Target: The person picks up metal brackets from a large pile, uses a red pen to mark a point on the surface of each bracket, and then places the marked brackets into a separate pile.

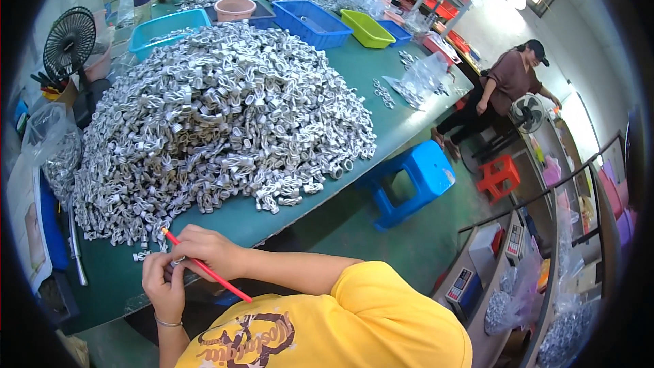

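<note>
Near the table's front edge, my right hand (212,251) is closed round a slim red stick-like tool (221,278) with a brass-coloured tip pointing up and left. My left hand (162,287) is pinched right against it, a bracelet on the wrist. Between the fingertips shows a bit of a small silvery metal part (176,262), mostly hidden by the fingers. Just beyond both hands rises a big heap of small silvery metal parts (225,123), each with a ring-like end and twisted prongs. A few stray pieces lie at the heap's near foot, beside my hands.
The green table (300,208) carries blue bins (313,24), a lime tray (366,29) and a pink bowl (235,8). A black fan (69,42) stands left. A blue stool (415,180) is right of the table. People are across the table; another person (507,85) stands farther right.
</note>
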`<state>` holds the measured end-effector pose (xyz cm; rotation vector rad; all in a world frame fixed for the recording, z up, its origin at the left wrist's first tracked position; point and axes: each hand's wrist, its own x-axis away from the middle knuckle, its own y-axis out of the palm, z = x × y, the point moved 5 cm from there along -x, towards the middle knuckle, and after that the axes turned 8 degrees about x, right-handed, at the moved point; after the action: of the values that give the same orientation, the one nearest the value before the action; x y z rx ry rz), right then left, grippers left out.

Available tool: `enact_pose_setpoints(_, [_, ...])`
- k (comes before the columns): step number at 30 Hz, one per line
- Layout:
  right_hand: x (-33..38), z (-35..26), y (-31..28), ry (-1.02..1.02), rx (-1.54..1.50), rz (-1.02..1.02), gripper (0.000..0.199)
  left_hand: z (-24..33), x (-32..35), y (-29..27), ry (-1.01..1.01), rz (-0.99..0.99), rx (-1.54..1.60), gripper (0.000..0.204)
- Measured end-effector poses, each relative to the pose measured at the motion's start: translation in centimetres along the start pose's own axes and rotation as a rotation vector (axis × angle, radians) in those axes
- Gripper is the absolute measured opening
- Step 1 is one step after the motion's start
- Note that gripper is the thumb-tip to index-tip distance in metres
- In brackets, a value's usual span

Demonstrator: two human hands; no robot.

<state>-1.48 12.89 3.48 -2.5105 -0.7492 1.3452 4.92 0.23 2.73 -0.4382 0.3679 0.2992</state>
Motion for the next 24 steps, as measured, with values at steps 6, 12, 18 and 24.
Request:
enact_pose_setpoints(6, [-0.16,-0.18,0.25,-0.001,0.023,-0.001,0.030,0.01,0.03,-0.30,0.008,-0.012,-0.012,0.014])
enact_pose_setpoints(12, [0.15,-0.17,0.20,0.001,0.061,0.021,0.027,0.17,0.10,-0.03,0.016,-0.010,-0.014,0.014])
enact_pose_setpoints(18, [0.14,-0.13,0.35,-0.004,0.061,-0.014,0.028,0.20,0.18,-0.08,0.030,-0.009,-0.021,0.014])
enact_pose_setpoints(24, [-0.09,-0.21,0.58,-0.018,0.048,-0.019,0.030,-0.07,0.18,-0.37,0.043,0.000,-0.043,0.015])
